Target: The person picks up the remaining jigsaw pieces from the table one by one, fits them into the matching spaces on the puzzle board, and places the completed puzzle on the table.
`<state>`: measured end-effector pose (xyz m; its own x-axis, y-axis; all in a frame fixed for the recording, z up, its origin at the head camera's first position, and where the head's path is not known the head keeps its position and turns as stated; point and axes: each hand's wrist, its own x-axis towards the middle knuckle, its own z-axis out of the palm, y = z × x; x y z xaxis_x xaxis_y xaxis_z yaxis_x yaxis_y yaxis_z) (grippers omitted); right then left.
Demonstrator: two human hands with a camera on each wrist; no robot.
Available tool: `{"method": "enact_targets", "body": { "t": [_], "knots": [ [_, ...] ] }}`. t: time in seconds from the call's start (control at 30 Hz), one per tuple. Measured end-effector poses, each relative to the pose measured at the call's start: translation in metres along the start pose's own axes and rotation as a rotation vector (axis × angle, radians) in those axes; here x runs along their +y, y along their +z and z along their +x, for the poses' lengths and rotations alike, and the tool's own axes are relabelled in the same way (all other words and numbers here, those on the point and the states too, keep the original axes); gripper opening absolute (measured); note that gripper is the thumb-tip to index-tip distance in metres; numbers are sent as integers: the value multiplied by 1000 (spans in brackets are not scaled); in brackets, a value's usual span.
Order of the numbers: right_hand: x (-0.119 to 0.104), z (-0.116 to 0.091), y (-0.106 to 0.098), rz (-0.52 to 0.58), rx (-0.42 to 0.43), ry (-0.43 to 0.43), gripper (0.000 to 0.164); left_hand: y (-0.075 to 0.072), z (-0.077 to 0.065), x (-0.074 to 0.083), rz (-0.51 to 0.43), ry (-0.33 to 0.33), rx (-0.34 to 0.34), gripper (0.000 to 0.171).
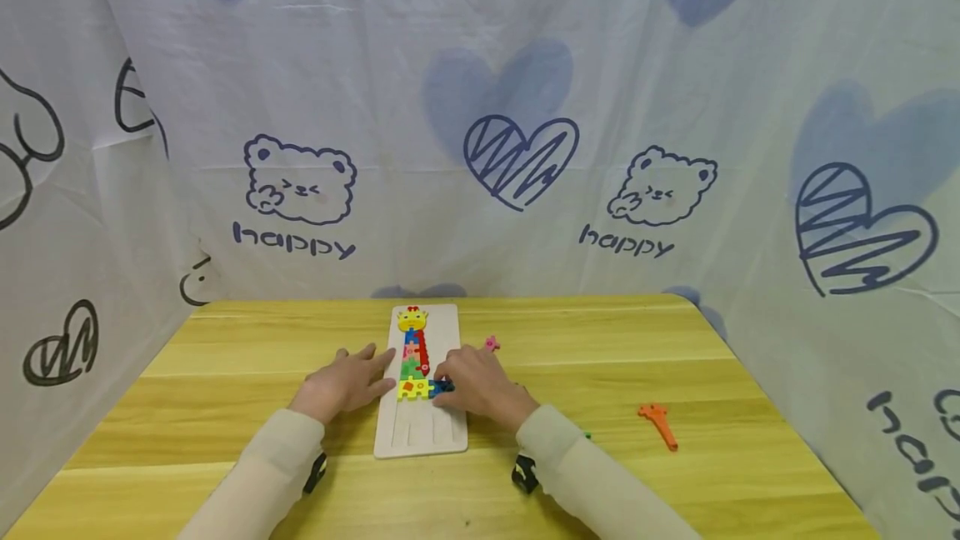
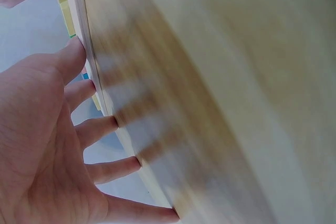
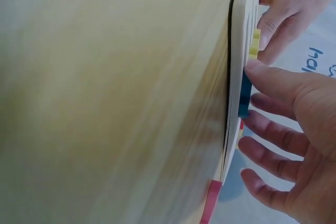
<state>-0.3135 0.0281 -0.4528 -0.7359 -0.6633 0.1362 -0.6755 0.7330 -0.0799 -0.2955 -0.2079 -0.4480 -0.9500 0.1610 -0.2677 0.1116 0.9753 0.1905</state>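
A pale puzzle board (image 1: 442,323) lies on the table with a partly filled giraffe picture. Its yellow giraffe head (image 1: 412,321) is at the far end; blue, pink and green pieces run below it, with a red strip (image 1: 422,348) alongside. Lower down sits a yellow piece (image 1: 411,390). My right hand (image 1: 483,380) pinches a dark blue puzzle piece (image 3: 245,95) between thumb and fingers, right beside that yellow one and close over the board. My left hand (image 1: 343,382) has its fingers spread, the fingertips (image 2: 111,123) resting at the board's left edge.
On the wooden table (image 1: 225,382), a pink piece (image 1: 491,343) lies just right of the board. Farther right is an orange giraffe-shaped piece (image 1: 658,426). A green bit (image 1: 588,436) peeks out past the right sleeve. A printed white curtain (image 1: 405,215) hangs behind.
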Motion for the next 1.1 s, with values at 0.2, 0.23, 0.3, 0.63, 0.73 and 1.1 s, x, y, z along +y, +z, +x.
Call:
{"method": "enact_targets", "body": {
  "t": [0.2,0.23,0.3,0.63,0.73,1.1],
  "knots": [
    [5,1,-2,38,-23,13,40,-1,0,1,-1,0,0,65],
    [7,1,-4,50,-21,23,40,-1,0,2,-2,3,2,65],
    [12,2,-7,69,-8,46,39,-1,0,2,-2,6,5,65],
    [50,2,-13,11,87,104,35,1,3,-1,-9,8,12,65],
    [57,1,-12,1,61,147,41,2,2,-1,-12,8,9,65],
    [70,-2,-7,40,-15,236,53,1,1,0,-8,-3,9,65]
  ]
}}
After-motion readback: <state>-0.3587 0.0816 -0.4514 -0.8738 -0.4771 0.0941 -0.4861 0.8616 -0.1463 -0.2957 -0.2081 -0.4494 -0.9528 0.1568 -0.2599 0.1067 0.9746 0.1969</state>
